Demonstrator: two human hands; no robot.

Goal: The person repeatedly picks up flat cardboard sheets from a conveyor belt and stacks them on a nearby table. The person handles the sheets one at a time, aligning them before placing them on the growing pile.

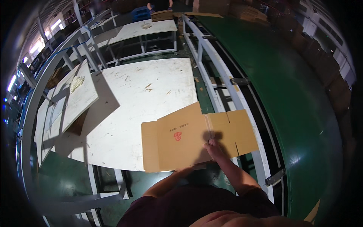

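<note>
A brown cardboard box (177, 147), folded flat, lies across the near right part of the white table and reaches over toward the rail. A red printed mark is on its large panel; slotted flaps (242, 130) stick out at its right. At the near edge of the cardboard is my left hand (184, 171), its fingers hidden by the edge. My right hand (213, 148) rests on the cardboard by the crease next to the flaps. Its fingers are closed together, and whatever they may hold cannot be made out. A dark shadow falls around it.
The white table (151, 83) bears scattered brown scraps. A raised slanted white board (75, 90) stands at the left. Along the right runs a grey metal rail (223, 72) beside a green floor (272, 87). Farther back, another person handles cardboard (162, 16) behind a second white table (151, 30).
</note>
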